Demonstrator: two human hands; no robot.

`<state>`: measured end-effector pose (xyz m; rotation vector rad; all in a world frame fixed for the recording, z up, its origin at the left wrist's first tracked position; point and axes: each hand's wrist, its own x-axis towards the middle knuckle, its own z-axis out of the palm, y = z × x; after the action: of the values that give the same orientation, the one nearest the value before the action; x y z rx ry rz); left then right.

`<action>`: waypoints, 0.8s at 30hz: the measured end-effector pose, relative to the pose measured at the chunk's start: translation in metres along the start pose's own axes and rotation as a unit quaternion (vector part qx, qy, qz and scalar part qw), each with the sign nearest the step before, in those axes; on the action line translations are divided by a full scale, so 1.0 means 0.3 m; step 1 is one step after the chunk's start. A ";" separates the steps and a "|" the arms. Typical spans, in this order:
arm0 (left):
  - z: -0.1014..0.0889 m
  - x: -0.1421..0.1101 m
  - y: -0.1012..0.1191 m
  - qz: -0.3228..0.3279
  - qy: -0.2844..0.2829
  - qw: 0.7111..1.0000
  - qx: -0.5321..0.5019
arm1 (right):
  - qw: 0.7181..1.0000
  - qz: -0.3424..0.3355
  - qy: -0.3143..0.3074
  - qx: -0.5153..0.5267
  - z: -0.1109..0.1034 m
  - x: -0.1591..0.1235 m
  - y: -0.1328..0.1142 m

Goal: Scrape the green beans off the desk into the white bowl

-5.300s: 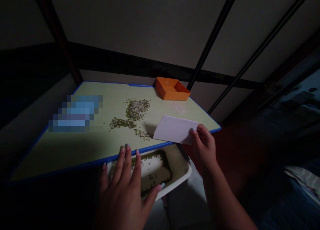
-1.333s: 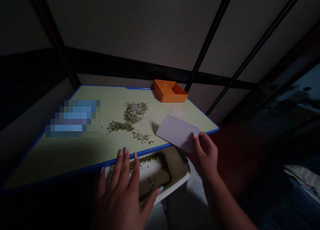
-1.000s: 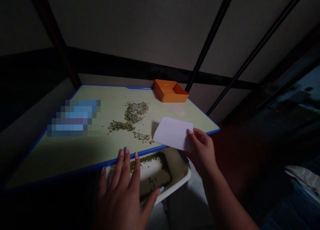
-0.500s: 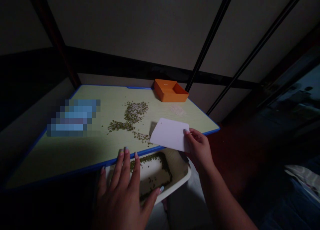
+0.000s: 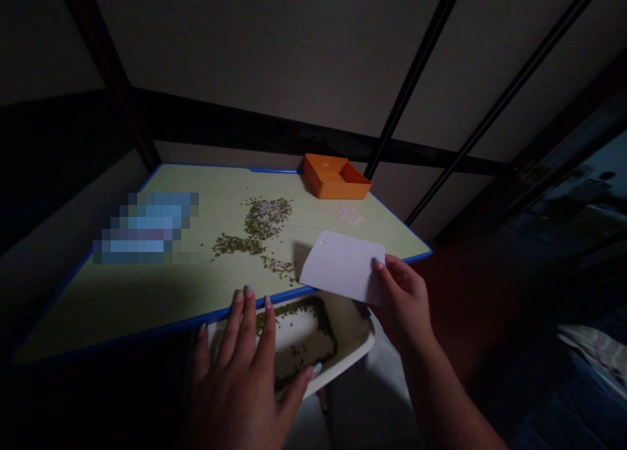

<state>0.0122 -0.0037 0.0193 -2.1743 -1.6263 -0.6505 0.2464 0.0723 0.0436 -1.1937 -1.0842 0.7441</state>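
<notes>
My right hand (image 5: 409, 293) pinches the right edge of a white plastic scraper (image 5: 343, 267), a flat sheet with a small hole in one corner, tilted over the table's front edge. My left hand (image 5: 245, 371) is stretched out with fingers spread, its fingertips by the blue table edge and its thumb at the rim of a white basin (image 5: 360, 352). Small green beans lie along the inside of this basin, below the table edge. On the table (image 5: 161, 293), a pile of green beans mixed with white grains (image 5: 267, 216) spreads into a trail of green beans (image 5: 238, 243).
An orange open box (image 5: 340, 187) stands at the back right of the table. In front of it lies a thin patch of pale grains (image 5: 349, 215). A blurred-out bluish object (image 5: 151, 225) is at the left. A panelled wall (image 5: 255, 64) rises behind.
My right hand has shifted slightly right with the scraper, away from the bean trail. My left hand stays in place.
</notes>
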 end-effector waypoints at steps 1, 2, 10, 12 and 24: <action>0.000 0.001 0.000 0.000 -0.002 1.000 0.000 | 1.000 -0.024 0.006 -0.015 -0.008 -0.007 -0.003; 0.000 0.002 0.001 0.001 -0.003 1.000 0.000 | 0.998 -0.056 0.014 -0.035 -0.017 -0.016 -0.005; 0.004 -0.001 -0.004 -0.002 0.002 1.000 0.001 | 0.906 -0.367 -0.013 -0.209 -0.088 -0.105 0.011; 0.002 0.000 -0.004 -0.001 0.003 1.000 0.001 | 0.888 -0.412 -0.052 -0.196 -0.081 -0.113 0.006; 0.003 -0.004 -0.004 -0.003 -0.004 1.000 -0.001 | 0.843 -0.474 -0.176 -0.184 -0.026 -0.102 -0.032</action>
<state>0.0109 -0.0038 0.0178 -2.1777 -1.6371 -0.6451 0.2426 0.0397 0.0449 -0.6595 -1.9712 -0.0486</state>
